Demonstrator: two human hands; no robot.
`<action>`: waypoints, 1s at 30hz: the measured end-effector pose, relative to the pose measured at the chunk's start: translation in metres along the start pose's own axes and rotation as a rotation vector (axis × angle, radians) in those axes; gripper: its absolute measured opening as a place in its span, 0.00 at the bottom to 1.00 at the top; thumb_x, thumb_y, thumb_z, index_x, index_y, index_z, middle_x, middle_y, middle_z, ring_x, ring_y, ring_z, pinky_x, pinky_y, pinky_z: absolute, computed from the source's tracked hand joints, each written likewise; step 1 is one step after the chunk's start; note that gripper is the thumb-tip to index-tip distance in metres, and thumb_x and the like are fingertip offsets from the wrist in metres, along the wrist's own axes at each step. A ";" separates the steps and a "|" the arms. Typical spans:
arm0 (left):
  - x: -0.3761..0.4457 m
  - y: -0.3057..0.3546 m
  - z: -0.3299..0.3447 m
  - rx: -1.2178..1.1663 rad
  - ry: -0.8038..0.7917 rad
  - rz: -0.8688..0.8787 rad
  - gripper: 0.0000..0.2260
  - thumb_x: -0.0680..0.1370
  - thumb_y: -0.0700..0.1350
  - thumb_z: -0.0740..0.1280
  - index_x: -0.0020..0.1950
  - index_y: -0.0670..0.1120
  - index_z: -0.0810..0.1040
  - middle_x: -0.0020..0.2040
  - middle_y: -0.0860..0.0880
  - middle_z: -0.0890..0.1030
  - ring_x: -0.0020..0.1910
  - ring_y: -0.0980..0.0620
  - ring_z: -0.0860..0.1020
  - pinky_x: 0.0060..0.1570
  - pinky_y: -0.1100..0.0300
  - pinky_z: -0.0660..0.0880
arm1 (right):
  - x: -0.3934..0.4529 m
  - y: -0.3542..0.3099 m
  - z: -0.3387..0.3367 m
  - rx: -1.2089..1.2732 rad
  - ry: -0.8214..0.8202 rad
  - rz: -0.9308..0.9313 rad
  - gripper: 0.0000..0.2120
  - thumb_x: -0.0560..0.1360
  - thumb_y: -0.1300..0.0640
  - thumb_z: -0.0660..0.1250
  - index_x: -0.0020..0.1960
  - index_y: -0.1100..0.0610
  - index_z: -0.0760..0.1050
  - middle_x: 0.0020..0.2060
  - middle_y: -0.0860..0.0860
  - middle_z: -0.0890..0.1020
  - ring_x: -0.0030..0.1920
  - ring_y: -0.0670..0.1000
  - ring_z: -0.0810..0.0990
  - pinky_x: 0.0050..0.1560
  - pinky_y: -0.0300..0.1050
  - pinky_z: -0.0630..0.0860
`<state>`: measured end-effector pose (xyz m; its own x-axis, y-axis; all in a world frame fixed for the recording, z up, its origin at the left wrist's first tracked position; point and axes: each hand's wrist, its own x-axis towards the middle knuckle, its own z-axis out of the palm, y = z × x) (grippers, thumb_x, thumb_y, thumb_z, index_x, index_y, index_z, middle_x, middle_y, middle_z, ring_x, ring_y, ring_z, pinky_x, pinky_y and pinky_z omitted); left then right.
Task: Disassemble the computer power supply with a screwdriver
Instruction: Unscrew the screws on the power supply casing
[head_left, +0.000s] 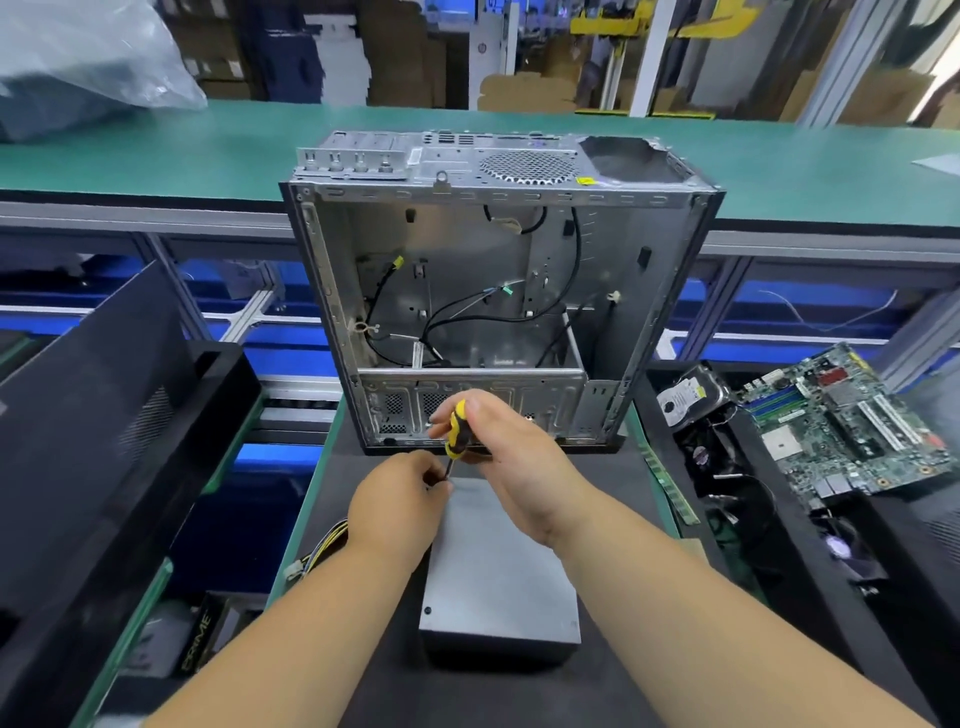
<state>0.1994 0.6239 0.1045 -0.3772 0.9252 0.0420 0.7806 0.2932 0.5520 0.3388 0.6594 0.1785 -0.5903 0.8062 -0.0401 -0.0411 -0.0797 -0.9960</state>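
The power supply (498, 566) lies flat on the bench (613, 499), nearest the operator, its cover in place. At its far left corner the left hand (397, 491) pinches the shaft of the screwdriver (457, 428); the right hand (511, 452) grips the yellow-and-black handle. Step in hand: a corner screw. Next: seat the tip squarely, press down, turn. The empty case (493, 291) stands beyond.
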 end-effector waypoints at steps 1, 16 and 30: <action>0.000 0.001 0.000 0.022 0.009 0.002 0.03 0.77 0.51 0.70 0.46 0.57 0.77 0.42 0.56 0.79 0.44 0.52 0.77 0.40 0.59 0.71 | -0.001 -0.001 0.000 0.024 -0.015 0.003 0.15 0.86 0.53 0.53 0.52 0.52 0.78 0.50 0.49 0.81 0.54 0.48 0.76 0.70 0.59 0.67; 0.006 0.007 0.005 0.357 0.036 0.154 0.07 0.81 0.52 0.63 0.52 0.50 0.76 0.51 0.52 0.78 0.49 0.49 0.77 0.46 0.56 0.72 | -0.005 -0.012 -0.050 0.093 0.184 -0.143 0.13 0.78 0.45 0.58 0.44 0.44 0.80 0.41 0.47 0.81 0.49 0.48 0.79 0.59 0.48 0.69; 0.014 0.015 0.014 0.780 -0.146 0.215 0.11 0.78 0.42 0.55 0.59 0.49 0.68 0.54 0.49 0.79 0.52 0.46 0.77 0.43 0.54 0.66 | -0.024 -0.001 -0.095 0.073 0.251 -0.166 0.13 0.78 0.43 0.57 0.45 0.44 0.79 0.39 0.47 0.78 0.44 0.47 0.76 0.51 0.45 0.69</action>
<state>0.2128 0.6449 0.1023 -0.1533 0.9865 -0.0574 0.9708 0.1395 -0.1951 0.4292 0.6962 0.1732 -0.3532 0.9308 0.0946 -0.1830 0.0305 -0.9826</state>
